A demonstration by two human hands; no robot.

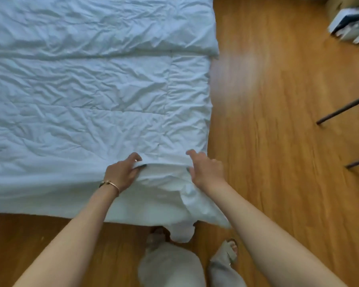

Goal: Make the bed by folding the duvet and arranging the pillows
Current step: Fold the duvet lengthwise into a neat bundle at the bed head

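Both forearms come in from 6 o'clock, so only one view to go on, the head cam looking straight down. Left hand (122, 172), with a thin bracelet (110, 184) on the wrist, has its fingers and thumb pinched round the near hem of the duvet (87, 96). Right hand (205, 168) sits just beside it at 3 o'clock, thumb out, fingers curled into the same hem near the corner, so both are clamped on fabric, not spread apart.

Key relation as I read it: the whole duvet stretches away from the grip toward 12 and 9 o'clock, and the hem being held runs roughly 9 to 3. Right hand is nearer the free corner, which droops off the bed edge toward the wooden floor (278, 141) by the person's feet. So any fold probably means carrying this edge up toward 12.

Duvet itself is pale blue-white, quilted, very wrinkled, lying mostly flat on the bed. A second thicker layer or fold crosses at 12 o'clock. No pillows that I can make out.
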